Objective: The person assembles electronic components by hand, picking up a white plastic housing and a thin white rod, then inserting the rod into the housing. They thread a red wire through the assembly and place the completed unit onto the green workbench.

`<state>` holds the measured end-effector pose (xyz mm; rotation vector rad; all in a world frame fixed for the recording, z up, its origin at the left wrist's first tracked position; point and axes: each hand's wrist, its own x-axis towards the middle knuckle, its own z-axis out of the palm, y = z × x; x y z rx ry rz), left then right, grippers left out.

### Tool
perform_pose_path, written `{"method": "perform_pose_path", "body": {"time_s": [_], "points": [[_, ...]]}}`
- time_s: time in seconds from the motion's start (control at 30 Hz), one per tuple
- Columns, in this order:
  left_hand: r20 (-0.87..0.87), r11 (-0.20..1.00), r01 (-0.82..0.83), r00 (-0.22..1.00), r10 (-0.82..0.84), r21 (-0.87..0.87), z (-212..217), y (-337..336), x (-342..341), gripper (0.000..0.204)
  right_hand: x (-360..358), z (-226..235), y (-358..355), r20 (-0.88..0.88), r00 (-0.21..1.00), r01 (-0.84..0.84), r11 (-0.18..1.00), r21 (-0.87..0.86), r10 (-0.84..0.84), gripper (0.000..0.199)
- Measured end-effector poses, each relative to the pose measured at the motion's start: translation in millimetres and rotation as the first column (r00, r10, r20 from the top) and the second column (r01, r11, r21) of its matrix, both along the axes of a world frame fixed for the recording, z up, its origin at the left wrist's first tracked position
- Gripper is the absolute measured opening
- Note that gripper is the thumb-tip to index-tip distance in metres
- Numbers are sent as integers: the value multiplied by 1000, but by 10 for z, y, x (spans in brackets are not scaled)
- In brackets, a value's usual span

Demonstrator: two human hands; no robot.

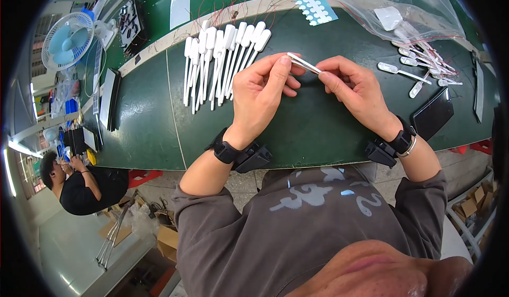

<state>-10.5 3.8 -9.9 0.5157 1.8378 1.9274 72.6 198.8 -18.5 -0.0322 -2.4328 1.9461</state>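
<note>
A thin white stick [304, 63] sat pinched above the green bench [318, 122], the left hand [260, 93] and right hand [356, 87] each with fingers clamped on an end, and uneven pressure could have bent it.

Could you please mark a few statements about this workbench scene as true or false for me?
1. Both hands hold one slim white probe piece between them. True: left hand and right hand each pinch an end.
2. The row of white probe pieces lies to the person's right. False: it lies left of the hands.
3. A clear plastic bag sits at the far right of the green table. True.
4. The small fan stands beside the right hand. False: it stands far left.
</note>
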Motion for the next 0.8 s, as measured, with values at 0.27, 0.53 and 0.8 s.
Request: {"method": "perform_pose_path", "body": {"time_s": [0.27, 0.53, 0.8], "points": [[58, 998, 23, 998, -27, 62, 13, 7, -4, 32, -3, 37, 17, 119, 992, -30, 991, -130, 46, 20], [116, 996, 34, 992, -44, 84, 6, -3, -6, 32, -8, 47, 41, 225, 963, -85, 959, -270, 149, 22], [124, 995, 38, 991, -50, 96, 28, -15, -55, 29, -50, 100, 72, 307, 917, -104, 895, -433, 255, 29]]}}
